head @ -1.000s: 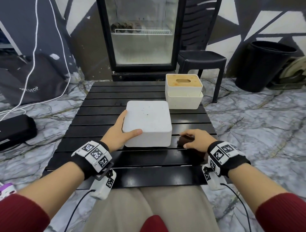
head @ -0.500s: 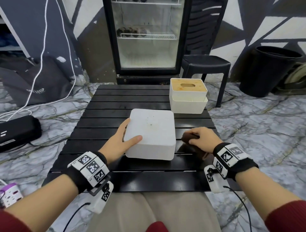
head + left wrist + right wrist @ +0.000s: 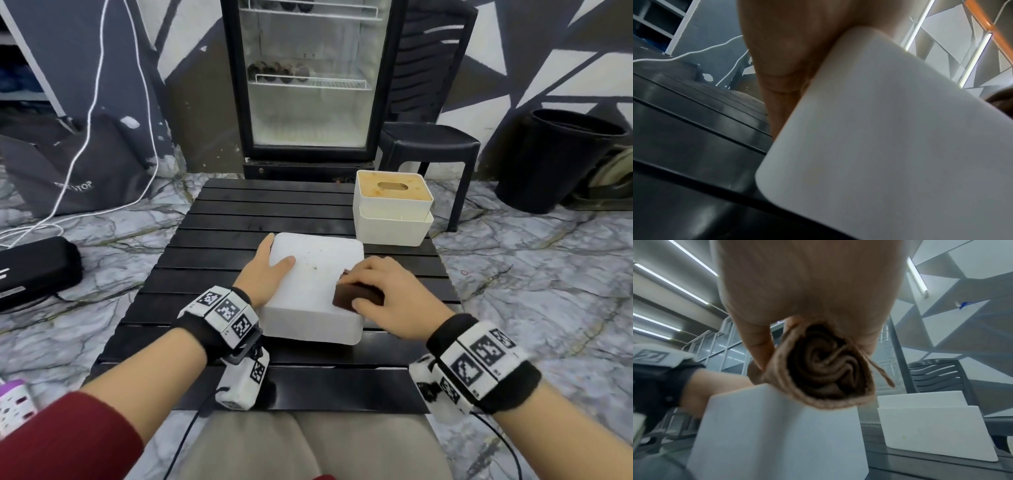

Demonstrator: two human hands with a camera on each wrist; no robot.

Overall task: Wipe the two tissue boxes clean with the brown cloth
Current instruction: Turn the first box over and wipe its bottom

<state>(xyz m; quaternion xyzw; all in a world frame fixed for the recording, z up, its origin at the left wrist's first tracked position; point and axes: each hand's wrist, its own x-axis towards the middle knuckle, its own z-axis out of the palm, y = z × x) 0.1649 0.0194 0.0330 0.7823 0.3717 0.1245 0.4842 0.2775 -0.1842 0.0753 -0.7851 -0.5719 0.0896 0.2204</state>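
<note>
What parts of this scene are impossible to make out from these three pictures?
- Underside of the rolled brown cloth in the head view: the right hand covers it, so contact with the near plain white tissue box is unclear.
- Left hand fingers in the left wrist view: hidden behind that box.
- Far white tissue box with the tan slotted lid: its inside cannot be seen.

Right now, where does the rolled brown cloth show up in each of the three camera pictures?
Head: rolled brown cloth, right of centre, under the right hand.
Left wrist: only a dark sliver at the right edge, probably the cloth.
Right wrist: centre, roll end-on.
Shared landmark: plain white tissue box.
</note>
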